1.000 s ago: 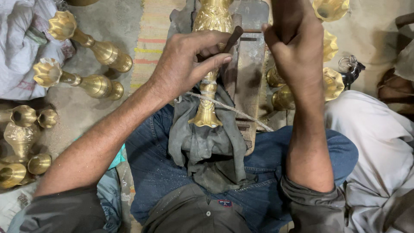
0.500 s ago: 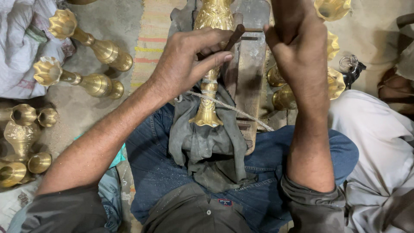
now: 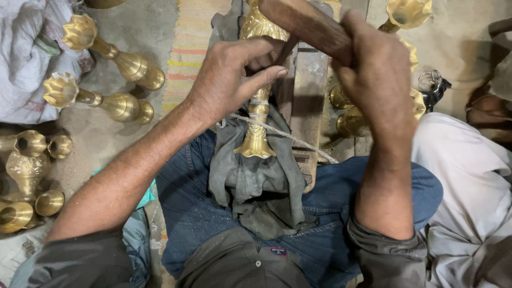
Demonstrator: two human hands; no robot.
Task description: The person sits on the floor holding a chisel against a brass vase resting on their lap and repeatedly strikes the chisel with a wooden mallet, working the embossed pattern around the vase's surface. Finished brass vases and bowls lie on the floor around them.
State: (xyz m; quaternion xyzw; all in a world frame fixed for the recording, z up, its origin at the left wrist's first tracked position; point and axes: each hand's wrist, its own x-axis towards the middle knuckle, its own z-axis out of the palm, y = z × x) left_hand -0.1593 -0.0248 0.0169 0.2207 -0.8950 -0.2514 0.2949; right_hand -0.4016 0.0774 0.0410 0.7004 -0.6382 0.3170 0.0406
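Note:
A brass vase (image 3: 257,128) lies along my lap on a grey cloth (image 3: 256,186), tied down by a thin cord (image 3: 288,137) against a wooden block (image 3: 306,101). My left hand (image 3: 234,80) rests on the vase's neck and pinches a small dark tool (image 3: 285,50) against the brass. My right hand (image 3: 376,74) is closed around a thick wooden handle (image 3: 304,21), raised above the tool. The vase's upper body runs out of the frame at the top.
Several brass vases lie on the dusty floor at left (image 3: 114,58), (image 3: 101,98), with more at the lower left (image 3: 26,170) and behind my right hand (image 3: 405,13). A striped mat (image 3: 186,53) lies ahead. A person in white cloth (image 3: 469,186) sits at right.
My right hand has drawn the wooden handle down and toward the tool; it now shows across the top of the frame. The left hand stays on the vase's neck.

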